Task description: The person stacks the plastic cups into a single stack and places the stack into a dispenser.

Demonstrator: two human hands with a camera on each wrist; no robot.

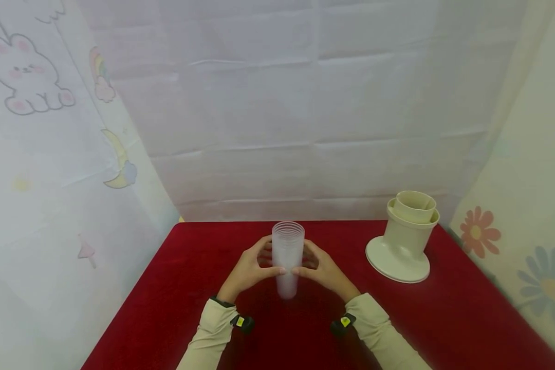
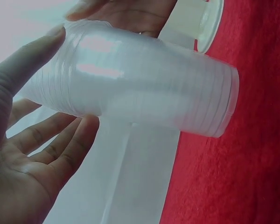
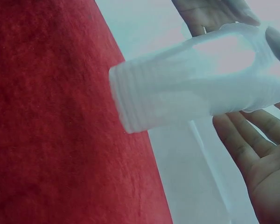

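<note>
A tall stack of clear plastic cups (image 1: 288, 259) is held upright between both hands over the red tabletop, with the rims at the top. On its left side, my left hand (image 1: 250, 265) grips it, thumb across the near face and fingers around the side. The right hand (image 1: 327, 268) mirrors this from the other side, its thumb tip close to the left one. Both wrist views show the nested cups (image 2: 149, 84) narrowing toward their base, which hangs free of the fingers. The fingers (image 3: 235, 135) of the right hand lie along the stack near the rims.
A cream-coloured stand (image 1: 400, 246) with a round base and an upright double-walled tube is at the right rear of the table. Red cloth (image 1: 189, 288) covers the tabletop. A pale sheet (image 1: 277, 169) hangs behind, with patterned sheets along both sides.
</note>
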